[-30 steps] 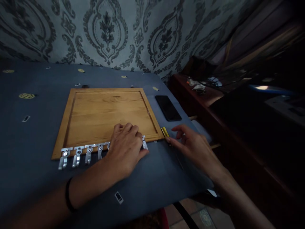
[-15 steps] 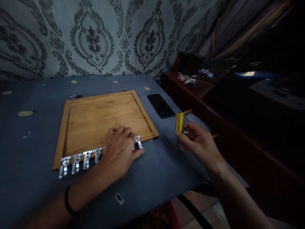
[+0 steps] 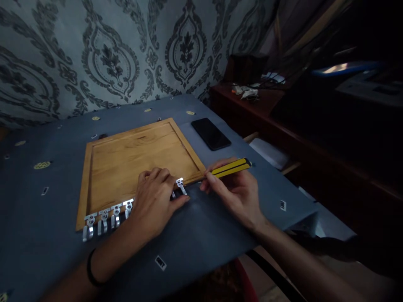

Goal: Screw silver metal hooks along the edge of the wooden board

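A framed wooden board (image 3: 138, 161) lies on the blue-grey tablecloth (image 3: 201, 239). Several shiny metal hooks (image 3: 90, 222) line its near edge. My left hand (image 3: 154, 197) rests over that edge with curled fingers and the thumb apart, beside the rightmost hook (image 3: 180, 184); what is under the palm is hidden. At the board's near right corner, my right hand (image 3: 234, 191) pinches a yellow and black tool (image 3: 231, 167), which looks like a utility knife, held nearly level.
A black phone (image 3: 210, 133) lies right of the board. Beyond the table's right side stands a dark red cabinet (image 3: 270, 102) with small items and cables on it. A patterned wall (image 3: 113, 54) rises behind the table.
My right hand has moved left to the board's corner, and the yellow tool has turned from upright to nearly level. My left hand stays over the hooks. The view has shifted slightly.
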The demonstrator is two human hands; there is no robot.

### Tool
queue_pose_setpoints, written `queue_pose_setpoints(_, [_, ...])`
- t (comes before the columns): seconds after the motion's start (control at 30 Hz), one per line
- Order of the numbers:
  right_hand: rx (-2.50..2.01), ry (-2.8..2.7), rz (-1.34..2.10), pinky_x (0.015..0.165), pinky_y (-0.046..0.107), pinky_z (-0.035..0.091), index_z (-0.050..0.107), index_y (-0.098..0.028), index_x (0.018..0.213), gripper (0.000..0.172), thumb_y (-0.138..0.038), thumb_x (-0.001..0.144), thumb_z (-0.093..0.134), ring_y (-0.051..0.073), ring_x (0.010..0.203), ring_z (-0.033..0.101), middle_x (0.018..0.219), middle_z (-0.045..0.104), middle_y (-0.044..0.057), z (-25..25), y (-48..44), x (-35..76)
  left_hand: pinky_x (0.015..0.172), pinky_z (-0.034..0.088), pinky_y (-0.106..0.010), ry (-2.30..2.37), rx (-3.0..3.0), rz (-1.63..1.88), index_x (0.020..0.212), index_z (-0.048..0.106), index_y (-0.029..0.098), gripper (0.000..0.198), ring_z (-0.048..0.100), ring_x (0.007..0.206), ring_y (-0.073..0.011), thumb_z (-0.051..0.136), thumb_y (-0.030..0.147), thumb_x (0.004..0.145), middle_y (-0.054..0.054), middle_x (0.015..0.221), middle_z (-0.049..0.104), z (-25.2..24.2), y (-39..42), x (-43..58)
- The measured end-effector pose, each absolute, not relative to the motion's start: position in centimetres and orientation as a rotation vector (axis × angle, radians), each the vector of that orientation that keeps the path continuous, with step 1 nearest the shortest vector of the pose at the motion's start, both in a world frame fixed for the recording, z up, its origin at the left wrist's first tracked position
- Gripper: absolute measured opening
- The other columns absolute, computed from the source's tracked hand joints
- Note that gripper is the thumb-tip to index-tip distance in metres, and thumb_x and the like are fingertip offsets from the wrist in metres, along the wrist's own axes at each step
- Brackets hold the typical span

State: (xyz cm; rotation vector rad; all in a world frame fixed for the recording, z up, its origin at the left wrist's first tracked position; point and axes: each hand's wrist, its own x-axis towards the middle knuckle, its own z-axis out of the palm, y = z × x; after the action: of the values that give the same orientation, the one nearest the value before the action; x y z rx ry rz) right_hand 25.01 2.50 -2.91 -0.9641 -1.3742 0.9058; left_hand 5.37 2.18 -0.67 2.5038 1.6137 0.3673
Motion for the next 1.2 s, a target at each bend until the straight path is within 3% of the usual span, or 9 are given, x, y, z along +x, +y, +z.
queue_pose_setpoints(0.27, [-0.928, -1.387, 0.922, 0.054, 0.031, 0.058, 0.063, -0.023, 0.092, 0.018, -0.037, 0.092, 0.073, 0.017, 0.060, 0.070, 0.078, 0.068, 0.002, -3.0, 2.4, 24.8, 0.091, 0.040, -0.045, 1.614, 2.500, 0.361, 0.100, 0.073, 0.020, 0.027, 0.060, 0.105, -0.0291, 0.082, 0.041, 0.086, -0.005, 0.100, 0.070, -0.6, 2.2, 5.4])
queue_pose_setpoints(0.67, [-0.980, -1.378, 0.969, 0.053, 0.029, 0.058, 0.062, -0.020, 0.092, 0.030, -0.047, 0.089, 0.074, 0.016, 0.062, 0.070, 0.085, 0.067, 0.004, -2.4, 2.6, 24.5, 0.091, 0.041, -0.046, 1.618, 2.489, 0.343, 0.097, 0.072, 0.020, 0.028, 0.061, 0.105, -0.0287, 0.082, 0.043, 0.085, -0.005, 0.099, 0.070, -0.5, 2.2, 5.5])
queue_pose_setpoints(0.97, [-0.941, -1.452, 0.887, 0.053, 0.028, 0.058, 0.063, -0.022, 0.093, 0.019, -0.038, 0.092, 0.073, 0.014, 0.059, 0.068, 0.087, 0.066, 0.002, -2.6, 2.7, 24.4, 0.091, 0.040, -0.045, 1.616, 2.491, 0.341, 0.099, 0.073, 0.019, 0.028, 0.060, 0.106, -0.0286, 0.082, 0.043, 0.086, -0.005, 0.101, 0.070, -0.5, 2.2, 5.4])
queue_pose_setpoints(1.2, [-0.982, -1.741, 0.752, 0.062, 0.028, 0.056, 0.066, -0.020, 0.091, 0.017, -0.037, 0.094, 0.069, 0.016, 0.069, 0.068, 0.083, 0.070, 0.003, -1.4, 3.4, 24.8, 0.093, 0.040, -0.046, 1.631, 2.492, 0.299, 0.104, 0.073, 0.020, 0.031, 0.059, 0.110, -0.0291, 0.079, 0.046, 0.088, -0.006, 0.107, 0.071, -0.6, 2.2, 5.4])
